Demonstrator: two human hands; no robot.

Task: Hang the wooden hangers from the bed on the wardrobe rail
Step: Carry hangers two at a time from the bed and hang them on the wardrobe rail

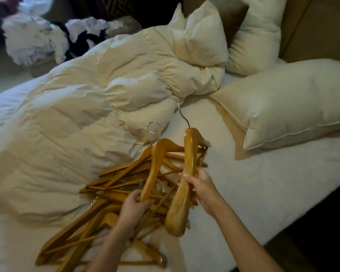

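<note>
Wooden hangers [114,195] pile on the bed [253,183], tangled, count unclear. My right hand [201,188] clasps one hanger [185,181], hook pointing away; left hand [133,207] clasps another [155,165].

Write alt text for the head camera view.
A person's left hand and right hand each grip a wooden hanger above a tangled pile of hangers on a bed. A rumpled cream duvet and pillows lie behind.
</note>
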